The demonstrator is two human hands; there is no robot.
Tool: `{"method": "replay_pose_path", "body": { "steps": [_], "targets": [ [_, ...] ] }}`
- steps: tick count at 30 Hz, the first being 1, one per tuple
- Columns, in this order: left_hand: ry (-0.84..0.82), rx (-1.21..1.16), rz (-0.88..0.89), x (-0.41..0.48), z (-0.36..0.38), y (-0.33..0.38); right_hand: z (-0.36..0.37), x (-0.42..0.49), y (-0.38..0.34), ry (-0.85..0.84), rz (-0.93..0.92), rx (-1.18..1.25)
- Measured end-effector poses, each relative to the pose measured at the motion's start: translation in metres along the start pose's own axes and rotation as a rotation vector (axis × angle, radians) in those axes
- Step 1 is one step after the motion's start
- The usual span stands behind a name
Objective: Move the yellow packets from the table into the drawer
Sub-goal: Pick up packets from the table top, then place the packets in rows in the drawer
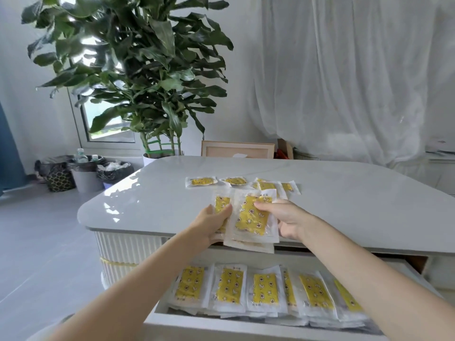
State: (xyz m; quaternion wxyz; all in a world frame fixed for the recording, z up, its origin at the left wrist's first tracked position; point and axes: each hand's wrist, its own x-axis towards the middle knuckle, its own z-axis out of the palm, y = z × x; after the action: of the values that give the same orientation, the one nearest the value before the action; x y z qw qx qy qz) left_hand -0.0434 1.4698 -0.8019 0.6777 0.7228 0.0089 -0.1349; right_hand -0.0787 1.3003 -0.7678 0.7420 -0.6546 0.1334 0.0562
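both hands pinch a loose packet stack above the drawer; lower packets under the fingers could slip.

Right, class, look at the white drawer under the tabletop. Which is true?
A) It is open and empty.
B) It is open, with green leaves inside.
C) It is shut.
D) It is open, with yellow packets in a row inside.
D: the drawer stands pulled out, and yellow packets lie side by side in it.
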Motion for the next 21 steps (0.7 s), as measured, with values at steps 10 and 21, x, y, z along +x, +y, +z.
{"method": "replay_pose_path", "body": {
  "steps": [10, 21],
  "targets": [
    [-0.290, 0.401, -0.111, -0.048, 0.010, -0.047, -0.064, -0.047, 0.059, -0.016, 0.131, -0.198],
    [-0.061, 0.671, -0.313, 0.000, -0.028, -0.083, -0.089, -0.019, 0.099, 0.117, 0.318, -0.240]
  ]
}}
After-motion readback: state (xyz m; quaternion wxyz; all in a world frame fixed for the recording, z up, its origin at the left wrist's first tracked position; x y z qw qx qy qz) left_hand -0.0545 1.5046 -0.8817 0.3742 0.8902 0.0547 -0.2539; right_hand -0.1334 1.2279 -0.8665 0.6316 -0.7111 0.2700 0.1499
